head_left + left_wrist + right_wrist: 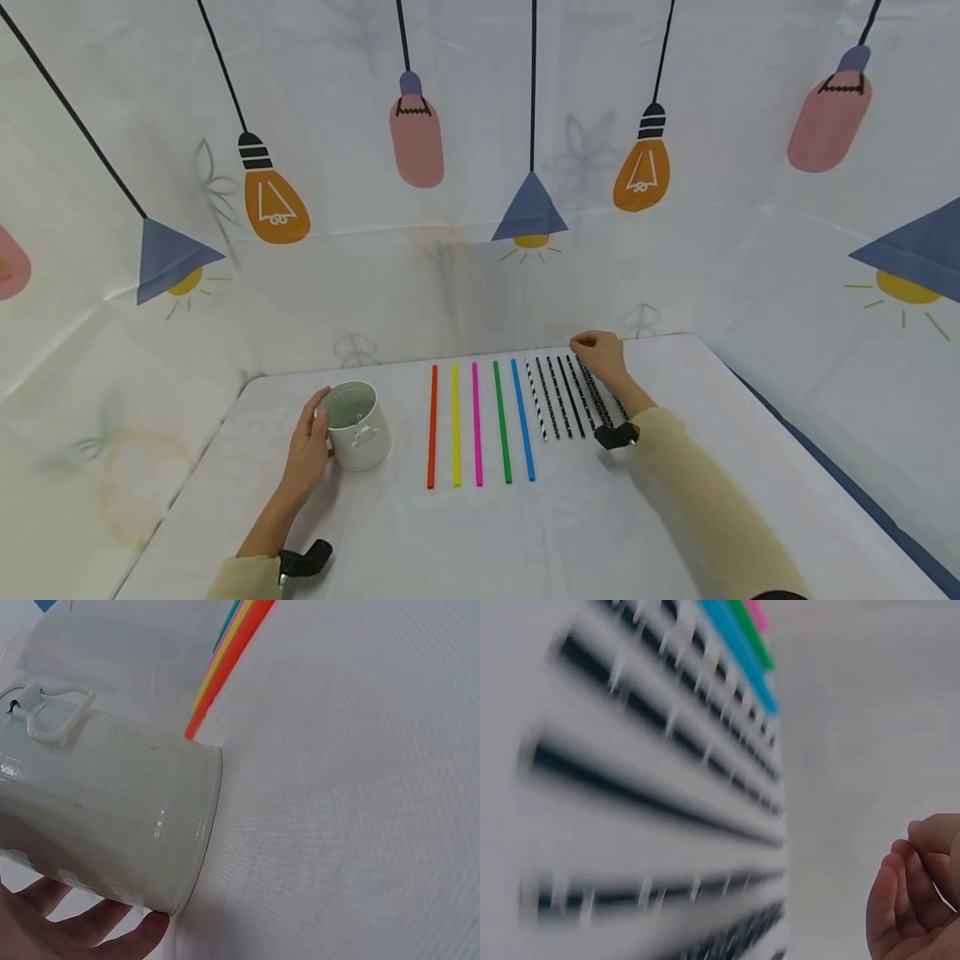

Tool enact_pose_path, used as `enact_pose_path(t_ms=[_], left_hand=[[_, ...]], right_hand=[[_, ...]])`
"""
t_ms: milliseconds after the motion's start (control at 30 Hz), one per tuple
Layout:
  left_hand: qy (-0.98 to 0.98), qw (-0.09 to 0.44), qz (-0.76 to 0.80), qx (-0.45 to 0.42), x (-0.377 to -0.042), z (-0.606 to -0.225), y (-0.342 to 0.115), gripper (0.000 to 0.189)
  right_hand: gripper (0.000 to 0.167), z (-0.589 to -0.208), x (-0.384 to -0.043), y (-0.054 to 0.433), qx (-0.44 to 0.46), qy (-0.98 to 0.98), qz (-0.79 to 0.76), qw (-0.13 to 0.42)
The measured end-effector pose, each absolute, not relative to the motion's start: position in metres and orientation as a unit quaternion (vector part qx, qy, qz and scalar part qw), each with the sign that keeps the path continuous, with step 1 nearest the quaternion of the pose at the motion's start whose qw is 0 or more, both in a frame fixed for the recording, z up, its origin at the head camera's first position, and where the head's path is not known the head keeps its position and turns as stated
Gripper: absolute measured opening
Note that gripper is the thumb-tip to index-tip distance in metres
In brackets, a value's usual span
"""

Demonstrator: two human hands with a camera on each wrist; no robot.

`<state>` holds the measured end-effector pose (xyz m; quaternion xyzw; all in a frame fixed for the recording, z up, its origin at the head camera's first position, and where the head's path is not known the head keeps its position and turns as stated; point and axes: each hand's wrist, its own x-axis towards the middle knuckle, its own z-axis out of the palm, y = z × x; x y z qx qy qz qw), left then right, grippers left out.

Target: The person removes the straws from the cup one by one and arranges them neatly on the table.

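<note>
My left hand grips a white mug from its left side, fingers curled against its wall. The mug stands upright on the table, and its small looped handle shows in the left wrist view. My right hand is over the far ends of the black-and-white patterned straws. In the right wrist view its fingers are curled with the thumb tip against them, and nothing shows between them. My right forearm and wrist strap hide part of the rightmost patterned straws.
Between mug and patterned straws lie an orange-red straw, a yellow straw, a pink straw, a green straw and a blue straw, side by side. The white-covered table meets a lamp-printed cloth wall behind.
</note>
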<state>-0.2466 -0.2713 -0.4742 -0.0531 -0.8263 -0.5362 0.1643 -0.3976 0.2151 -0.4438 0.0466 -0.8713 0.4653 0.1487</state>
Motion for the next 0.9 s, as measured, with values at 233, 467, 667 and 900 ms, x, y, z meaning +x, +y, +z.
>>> enact_pose_path(t_ms=[233, 467, 667, 900], left_hand=[[-0.826, 0.159, -0.539, -0.05, -0.246, -0.475, -0.274, 0.05], [-0.823, 0.163, -0.543, -0.047, -0.249, -0.48, -0.275, 0.05], [-0.819, 0.165, -0.548, -0.046, -0.248, -0.48, -0.274, 0.049], [-0.817, 0.161, -0.552, -0.047, -0.247, -0.477, -0.274, 0.049]], right_hand=[[0.02, -0.424, -0.38, 0.137, 0.135, -0.838, 0.511, 0.137], [0.013, -0.412, -0.366, 0.067, 0.211, -0.815, 0.521, 0.139], [0.009, -0.407, -0.35, 0.019, 0.267, -0.804, 0.515, 0.126], [0.008, -0.404, -0.335, -0.026, 0.288, -0.821, 0.483, 0.096]])
